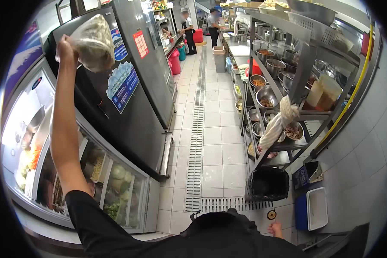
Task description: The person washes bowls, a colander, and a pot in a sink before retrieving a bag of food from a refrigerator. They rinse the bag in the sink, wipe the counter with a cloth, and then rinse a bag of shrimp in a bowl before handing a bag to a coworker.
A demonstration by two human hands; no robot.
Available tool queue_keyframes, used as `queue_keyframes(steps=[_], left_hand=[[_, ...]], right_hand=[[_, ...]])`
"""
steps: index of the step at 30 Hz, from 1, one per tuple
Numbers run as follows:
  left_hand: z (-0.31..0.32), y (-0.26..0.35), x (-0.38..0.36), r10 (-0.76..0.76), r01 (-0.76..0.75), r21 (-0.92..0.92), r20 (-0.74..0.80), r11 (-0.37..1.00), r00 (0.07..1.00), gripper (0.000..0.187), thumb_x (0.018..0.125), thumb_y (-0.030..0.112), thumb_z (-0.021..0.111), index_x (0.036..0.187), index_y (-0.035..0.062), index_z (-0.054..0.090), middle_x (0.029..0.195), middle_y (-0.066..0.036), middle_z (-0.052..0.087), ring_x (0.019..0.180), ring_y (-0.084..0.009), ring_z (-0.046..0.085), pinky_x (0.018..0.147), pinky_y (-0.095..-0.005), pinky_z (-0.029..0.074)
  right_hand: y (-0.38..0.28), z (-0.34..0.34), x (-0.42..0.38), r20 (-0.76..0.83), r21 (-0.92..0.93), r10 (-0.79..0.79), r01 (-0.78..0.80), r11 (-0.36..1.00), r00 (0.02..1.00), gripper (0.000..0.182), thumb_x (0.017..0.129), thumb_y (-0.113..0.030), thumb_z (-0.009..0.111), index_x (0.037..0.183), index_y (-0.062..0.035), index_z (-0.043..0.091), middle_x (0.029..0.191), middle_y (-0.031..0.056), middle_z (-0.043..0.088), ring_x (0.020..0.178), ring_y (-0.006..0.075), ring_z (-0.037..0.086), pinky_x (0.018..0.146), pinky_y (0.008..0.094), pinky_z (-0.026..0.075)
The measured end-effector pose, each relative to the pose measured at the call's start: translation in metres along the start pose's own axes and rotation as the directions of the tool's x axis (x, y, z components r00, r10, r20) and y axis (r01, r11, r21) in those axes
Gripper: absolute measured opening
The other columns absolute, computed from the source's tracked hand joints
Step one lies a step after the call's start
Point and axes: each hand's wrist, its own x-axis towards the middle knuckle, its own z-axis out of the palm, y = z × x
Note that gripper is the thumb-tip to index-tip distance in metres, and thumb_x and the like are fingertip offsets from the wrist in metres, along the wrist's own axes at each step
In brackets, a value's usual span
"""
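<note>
My left hand [66, 50] is raised high at the upper left, its fingers closed around the gathered end of a clear plastic bag [92, 43]. The bag's contents look pale and brownish; I cannot make out what they are. It hangs in front of a dark fridge door [88, 79] with stickers. Below my arm is a lit glass-front fridge [144, 185] holding vegetables and containers. My right hand [275, 230] is low at the right, partly hidden by my body, with its fingers loosely apart and nothing visible in them.
A metal shelf rack [303, 77] with several bowls of food stands on the right, a knotted white cloth [279, 122] hanging from it. Below are a black-lined bin [267, 185] and a blue-and-white box [317, 208]. Two people work farther down the tiled aisle [213, 142].
</note>
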Motion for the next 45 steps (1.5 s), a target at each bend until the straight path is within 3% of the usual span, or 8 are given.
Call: queue_keyframes(steps=[15,17,21,25,38,41,42,45], left_hand=[[0.012,-0.040,-0.045,-0.249,0.235,0.116,0.121,0.965,0.961,0.028,0.074,0.006,0.046,0.051,0.0137,0.032,0.056,0.003,0.031,0.048,-0.0101,0.033,0.044,-0.0263,0.030],[-0.022,-0.075,-0.032,-0.262,0.194,0.215,0.359,0.957,0.896,0.026,0.073,0.006,0.049,0.052,0.0132,0.037,0.057,0.004,0.033,0.049,-0.0087,0.033,0.045,-0.0259,0.030],[-0.054,-0.122,-0.124,-0.088,0.062,0.219,0.111,0.974,0.990,0.027,0.079,0.006,0.058,0.055,0.0106,0.047,0.059,0.005,0.040,0.053,-0.0065,0.036,0.047,-0.0272,0.032],[-0.146,-0.193,-0.185,-0.160,0.043,0.412,0.254,0.910,0.954,0.026,0.081,0.009,0.058,0.056,0.0068,0.051,0.057,0.003,0.045,0.055,-0.0059,0.037,0.048,-0.0301,0.034],[-0.475,-0.347,-0.492,-0.724,-0.020,0.982,0.151,0.186,0.673,0.029,0.071,0.024,0.060,0.062,-0.0037,0.062,0.056,-0.022,0.056,0.049,-0.0217,0.053,0.053,-0.0423,0.043],[-0.487,-0.300,-0.557,-0.814,0.096,0.994,-0.007,0.060,0.581,0.030,0.072,0.026,0.063,0.066,-0.0033,0.064,0.061,-0.020,0.061,0.057,-0.0282,0.061,0.059,-0.0411,0.048],[-0.503,-0.295,-0.577,-0.805,-0.163,0.986,0.134,0.047,0.578,0.032,0.072,0.029,0.060,0.068,-0.0029,0.065,0.067,-0.023,0.062,0.063,-0.0328,0.064,0.063,-0.0419,0.050],[-0.529,-0.254,-0.623,-0.913,-0.206,0.978,0.083,-0.001,0.398,0.032,0.071,0.032,0.058,0.077,0.0022,0.069,0.079,-0.024,0.063,0.078,-0.0371,0.064,0.076,-0.0427,0.051]], right_hand=[[0.037,0.000,-0.033,-0.004,0.034,0.144,-0.144,0.989,0.990,0.013,0.085,-0.012,0.046,0.097,-0.0069,0.051,0.076,0.0104,0.056,0.061,0.0266,0.061,0.046,0.0409,0.048],[0.027,0.001,-0.026,0.000,0.031,0.136,-0.136,0.990,0.991,0.013,0.086,-0.012,0.046,0.097,-0.0072,0.051,0.076,0.0105,0.056,0.060,0.0259,0.061,0.046,0.0400,0.048],[0.011,0.001,-0.014,0.020,0.024,0.060,-0.060,0.998,0.998,0.012,0.087,-0.013,0.048,0.097,-0.0074,0.052,0.076,0.0104,0.058,0.057,0.0235,0.061,0.043,0.0361,0.049],[0.002,0.000,-0.013,0.019,0.018,0.027,-0.027,0.999,0.999,0.011,0.087,-0.012,0.049,0.096,-0.0070,0.052,0.074,0.0096,0.057,0.054,0.0223,0.061,0.041,0.0333,0.048],[0.019,0.002,-0.028,-0.020,-0.009,0.122,-0.122,0.992,0.992,0.015,0.085,-0.010,0.048,0.099,-0.0055,0.052,0.074,0.0111,0.057,0.056,0.0244,0.062,0.044,0.0368,0.049],[0.017,0.004,-0.025,-0.023,-0.046,0.130,-0.131,0.990,0.991,0.016,0.083,-0.009,0.048,0.098,-0.0061,0.052,0.073,0.0105,0.057,0.056,0.0242,0.061,0.045,0.0385,0.049],[0.010,0.005,-0.026,-0.031,-0.076,0.141,-0.143,0.987,0.989,0.014,0.083,-0.008,0.048,0.096,-0.0062,0.051,0.073,0.0103,0.057,0.055,0.0239,0.061,0.045,0.0387,0.049],[-0.001,0.000,-0.015,-0.025,-0.110,0.127,-0.129,0.985,0.992,0.013,0.082,-0.008,0.047,0.094,-0.0055,0.052,0.071,0.0097,0.056,0.053,0.0227,0.059,0.045,0.0395,0.050]])
